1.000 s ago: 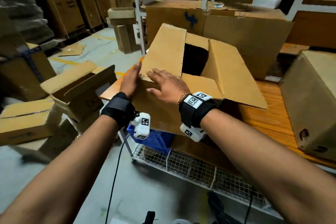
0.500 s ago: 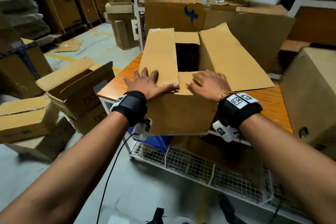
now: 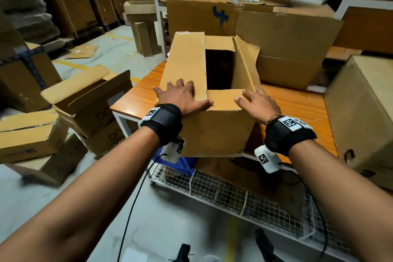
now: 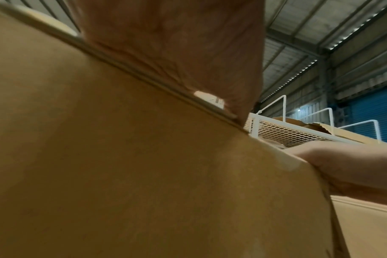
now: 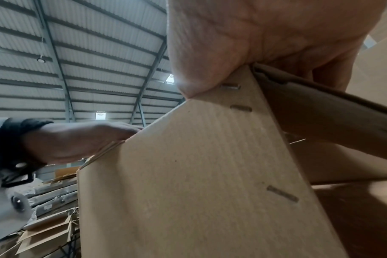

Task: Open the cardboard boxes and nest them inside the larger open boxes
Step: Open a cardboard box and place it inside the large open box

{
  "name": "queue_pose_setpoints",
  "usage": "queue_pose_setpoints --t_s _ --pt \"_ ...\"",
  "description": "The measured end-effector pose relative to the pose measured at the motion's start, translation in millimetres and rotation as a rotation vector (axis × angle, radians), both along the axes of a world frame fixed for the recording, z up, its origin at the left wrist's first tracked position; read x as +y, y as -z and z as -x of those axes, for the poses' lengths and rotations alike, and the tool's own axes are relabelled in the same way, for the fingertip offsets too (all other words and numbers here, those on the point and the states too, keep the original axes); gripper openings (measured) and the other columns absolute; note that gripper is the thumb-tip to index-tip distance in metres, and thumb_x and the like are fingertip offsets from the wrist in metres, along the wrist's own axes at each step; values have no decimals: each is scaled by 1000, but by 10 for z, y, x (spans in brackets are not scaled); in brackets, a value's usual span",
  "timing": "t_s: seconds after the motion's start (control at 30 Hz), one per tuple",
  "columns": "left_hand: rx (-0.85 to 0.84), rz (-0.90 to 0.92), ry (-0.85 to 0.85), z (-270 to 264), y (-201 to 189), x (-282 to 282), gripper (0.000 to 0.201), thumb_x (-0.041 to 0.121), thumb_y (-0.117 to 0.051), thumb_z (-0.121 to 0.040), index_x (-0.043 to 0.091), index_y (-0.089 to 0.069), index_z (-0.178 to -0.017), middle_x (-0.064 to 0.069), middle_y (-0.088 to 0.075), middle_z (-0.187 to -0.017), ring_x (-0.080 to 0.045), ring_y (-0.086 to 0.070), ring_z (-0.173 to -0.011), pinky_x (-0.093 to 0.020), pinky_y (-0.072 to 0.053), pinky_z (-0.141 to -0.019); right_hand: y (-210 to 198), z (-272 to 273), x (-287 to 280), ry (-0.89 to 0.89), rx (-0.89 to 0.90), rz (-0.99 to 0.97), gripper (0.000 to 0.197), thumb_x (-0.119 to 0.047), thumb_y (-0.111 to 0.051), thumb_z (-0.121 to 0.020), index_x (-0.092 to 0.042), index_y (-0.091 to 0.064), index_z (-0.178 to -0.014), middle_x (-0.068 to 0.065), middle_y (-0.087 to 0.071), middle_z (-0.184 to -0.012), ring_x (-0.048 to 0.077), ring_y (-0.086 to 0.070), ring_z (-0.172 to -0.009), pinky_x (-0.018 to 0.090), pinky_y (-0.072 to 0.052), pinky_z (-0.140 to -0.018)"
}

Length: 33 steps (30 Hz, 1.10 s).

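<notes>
A brown cardboard box (image 3: 212, 132) stands on the wooden table (image 3: 297, 108), its top partly open with a dark gap in the middle. My left hand (image 3: 180, 95) lies flat on the left top flap (image 3: 187, 64), fingers spread and thumb on the near flap. My right hand (image 3: 257, 102) rests on the near right corner, fingers loosely bent over the near flap (image 3: 223, 100), beside the raised right flap (image 3: 244, 64). The left wrist view shows the box wall (image 4: 144, 174) under my palm; the right wrist view shows the stapled corner (image 5: 210, 174).
A larger box with a blue mark (image 3: 202, 15) stands behind, a big closed box (image 3: 361, 112) at the right. Open boxes (image 3: 89, 108) lie on the floor at left. A wire shelf (image 3: 223, 189) runs under the table, white rack posts (image 3: 157, 6) behind.
The box's right flap has swung up from lying out flat to standing nearly upright. My right hand slid from the near flap's middle to the right corner; my left hand stays pressing the left flap.
</notes>
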<state>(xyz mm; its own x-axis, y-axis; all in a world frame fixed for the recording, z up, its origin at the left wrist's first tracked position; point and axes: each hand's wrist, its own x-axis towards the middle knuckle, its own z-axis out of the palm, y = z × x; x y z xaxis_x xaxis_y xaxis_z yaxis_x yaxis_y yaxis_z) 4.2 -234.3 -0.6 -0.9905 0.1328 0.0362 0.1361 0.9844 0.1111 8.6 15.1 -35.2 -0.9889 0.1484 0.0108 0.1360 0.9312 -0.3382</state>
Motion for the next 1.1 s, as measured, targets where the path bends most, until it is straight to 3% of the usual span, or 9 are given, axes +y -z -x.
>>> queue_pose_setpoints --t_s 0.13,0.27,0.37,0.43,0.53,0.7,0.87,0.97,1.1 --pt "127 66 87 -76 -233 305 58 58 -58 -80 24 -51 -126 -6 -55 -122 -28 -59 -100 -37 -42 -71 -9 -26 7 0 3 17 71 -73 -36 -88 -35 -39 -148 1 -13 -165 34 -29 -144 47 -31 -110" --pt "345 183 196 -108 -462 333 32 37 -61 -89 22 -58 -117 -4 -55 -115 -25 -58 -89 -36 -38 -61 -29 -41 16 -10 6 14 72 -74 -35 -88 -34 -39 -147 1 -15 -164 34 -32 -142 47 -34 -108" --pt "448 360 177 -83 -616 182 26 27 -52 -91 22 -68 -111 -4 -56 -126 -31 -45 -124 -50 -43 -90 -32 -53 9 -13 12 4 72 -74 -34 -88 -33 -40 -147 1 -16 -164 34 -33 -141 46 -36 -107" --pt "454 450 76 -82 -705 31 30 29 -48 -90 23 -72 -108 -3 -57 -134 -36 -25 -142 -61 -18 -112 -38 -51 -8 -5 9 2 72 -74 -34 -88 -33 -39 -147 1 -15 -164 34 -33 -141 48 -36 -107" --pt "474 504 -108 -75 -775 -180 46 51 -44 -87 23 -73 -110 -4 -59 -136 -37 -10 -148 -65 7 -113 -45 -47 -11 -16 -6 -13 73 -74 -33 -88 -31 -41 -147 4 -18 -163 34 -32 -141 49 -36 -107" --pt "313 570 -291 22 -713 -581 68 72 -41 -82 23 -66 -122 -9 -50 -144 -43 2 -148 -66 13 -111 -100 -42 -10 -37 -35 -71 70 -70 -33 -90 -29 -42 -146 6 -12 -164 35 -22 -145 50 -29 -110" --pt "8 256 -412 91 -312 -832 60 49 -42 -92 15 -38 -142 -15 -54 -133 -36 -50 -123 -55 -31 -105 -173 -41 -34 -70 -70 -161 65 -67 -33 -92 -31 -42 -146 5 -5 -165 31 -10 -150 52 -18 -115" --pt "-174 -13 -387 120 -42 -889 48 21 -45 -93 17 -41 -141 -19 -55 -132 -36 -55 -116 -42 -46 -92 -189 -31 -50 -86 -87 -209 63 -65 -33 -93 -32 -41 -147 3 -2 -166 27 -2 -151 49 -13 -117" --pt "-298 -431 -323 195 120 -945 21 23 -45 -96 12 -62 -90 -15 -62 -101 -32 -56 -97 -37 -50 -83 -229 33 -116 -137 -118 -289 59 -58 -32 -95 -34 -39 -148 -1 -7 -166 27 2 -151 49 -2 -119"
